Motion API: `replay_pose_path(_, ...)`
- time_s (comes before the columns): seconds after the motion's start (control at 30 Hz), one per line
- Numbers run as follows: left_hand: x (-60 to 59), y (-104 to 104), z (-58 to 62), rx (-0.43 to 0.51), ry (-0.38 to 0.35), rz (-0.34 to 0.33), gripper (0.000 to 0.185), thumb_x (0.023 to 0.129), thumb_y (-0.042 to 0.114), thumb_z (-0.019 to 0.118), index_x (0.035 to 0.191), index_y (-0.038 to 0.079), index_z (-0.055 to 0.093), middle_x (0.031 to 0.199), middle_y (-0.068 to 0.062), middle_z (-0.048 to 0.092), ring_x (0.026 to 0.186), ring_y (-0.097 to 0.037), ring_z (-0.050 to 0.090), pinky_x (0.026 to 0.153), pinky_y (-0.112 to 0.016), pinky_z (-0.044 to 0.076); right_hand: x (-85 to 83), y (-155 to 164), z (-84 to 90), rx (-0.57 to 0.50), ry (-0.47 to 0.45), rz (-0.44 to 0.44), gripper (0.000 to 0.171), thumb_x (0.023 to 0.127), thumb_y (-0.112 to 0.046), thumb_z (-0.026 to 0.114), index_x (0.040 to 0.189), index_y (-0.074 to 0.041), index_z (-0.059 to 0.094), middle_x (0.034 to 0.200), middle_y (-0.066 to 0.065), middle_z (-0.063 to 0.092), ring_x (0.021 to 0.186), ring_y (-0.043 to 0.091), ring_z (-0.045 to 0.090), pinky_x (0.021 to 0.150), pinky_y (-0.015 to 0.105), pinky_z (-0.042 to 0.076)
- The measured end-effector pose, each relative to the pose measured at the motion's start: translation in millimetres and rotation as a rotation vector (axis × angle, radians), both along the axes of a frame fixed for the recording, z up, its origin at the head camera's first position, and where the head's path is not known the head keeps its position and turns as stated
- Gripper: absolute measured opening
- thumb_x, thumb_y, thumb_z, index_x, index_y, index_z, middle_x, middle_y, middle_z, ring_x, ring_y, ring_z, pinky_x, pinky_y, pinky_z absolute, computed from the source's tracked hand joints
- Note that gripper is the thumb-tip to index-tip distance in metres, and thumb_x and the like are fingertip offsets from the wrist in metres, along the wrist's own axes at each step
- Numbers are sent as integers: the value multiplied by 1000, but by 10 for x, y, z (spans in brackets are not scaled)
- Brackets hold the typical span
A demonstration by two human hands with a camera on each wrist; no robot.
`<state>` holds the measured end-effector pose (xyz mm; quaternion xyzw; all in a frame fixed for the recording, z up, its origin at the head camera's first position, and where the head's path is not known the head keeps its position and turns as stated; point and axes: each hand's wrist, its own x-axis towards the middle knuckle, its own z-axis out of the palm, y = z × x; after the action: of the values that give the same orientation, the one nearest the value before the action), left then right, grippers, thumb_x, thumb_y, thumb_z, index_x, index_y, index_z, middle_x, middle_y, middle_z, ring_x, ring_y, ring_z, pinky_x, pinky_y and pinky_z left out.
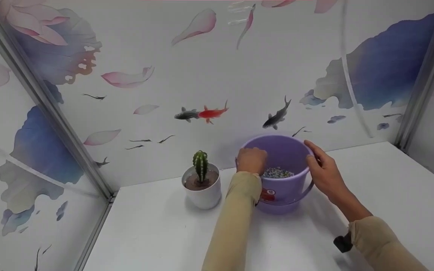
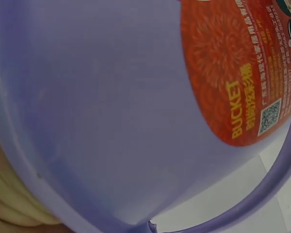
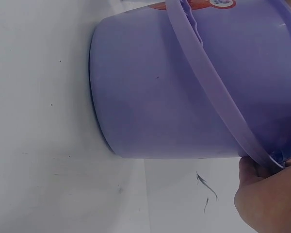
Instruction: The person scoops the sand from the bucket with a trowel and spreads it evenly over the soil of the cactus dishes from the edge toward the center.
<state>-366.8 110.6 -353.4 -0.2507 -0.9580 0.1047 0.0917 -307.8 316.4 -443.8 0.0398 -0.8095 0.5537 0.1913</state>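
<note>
A purple bucket (image 1: 292, 188) stands on the white table, with small mixed-colour pebbles (image 1: 278, 172) inside. Its carrying handle (image 3: 211, 82) hangs down across the front. A red label (image 2: 218, 77) printed "BUCKET" is stuck to the outer wall. My left hand (image 1: 252, 160) reaches over the left rim, knuckles up, its fingers hidden inside the bucket; whether they hold anything I cannot tell. At the right rim, my right hand (image 1: 326, 171) grips the bucket beside the handle's joint, thumb and fingers around the edge.
Left of the bucket, a white pot (image 1: 204, 197) holds a small green cactus (image 1: 200, 165) in brown soil. Close behind both rises a wall panel (image 1: 187, 143) printed with fish and petals. A black device (image 1: 342, 242) sits at my right wrist.
</note>
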Motion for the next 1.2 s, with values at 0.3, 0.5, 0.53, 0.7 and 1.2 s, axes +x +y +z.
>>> replay_pose_path(0.3,-97,-79,27,33,-129,-80,20,105,11,68,115,18,83,117,2,83,112,-22,78,104,-41,59,-19,-3,16,9,-8,11,59,118,-33,39,173,-16,28,177,14,32,157,33,41,99,2,39)
replay_pose_path(0.5,-140,-116,52,106,-211,-105,13,99,19,80,112,15,83,115,0,83,110,-20,77,105,-39,58,-28,-1,38,18,-13,13,59,118,-34,40,173,-16,28,178,13,31,162,34,36,115,11,39)
replay_pose_path(0.53,-149,-123,60,124,-231,-113,14,98,19,81,111,14,82,113,0,83,108,-20,77,104,-38,58,-28,0,41,21,-15,12,59,118,-34,40,173,-15,28,178,12,31,162,35,35,119,17,39)
replay_pose_path(0.7,-214,-162,66,216,-317,-153,11,99,19,81,107,13,82,109,1,82,106,-18,74,102,-35,57,-20,1,47,20,-14,4,59,118,-34,40,173,-14,28,178,11,31,163,35,34,121,20,37)
replay_pose_path(1.2,-274,-249,7,393,-367,-155,11,101,20,79,109,15,85,108,4,82,109,-16,71,105,-37,57,7,-9,40,5,-50,-28,60,117,-35,40,173,-17,28,178,11,31,163,36,35,124,44,34)
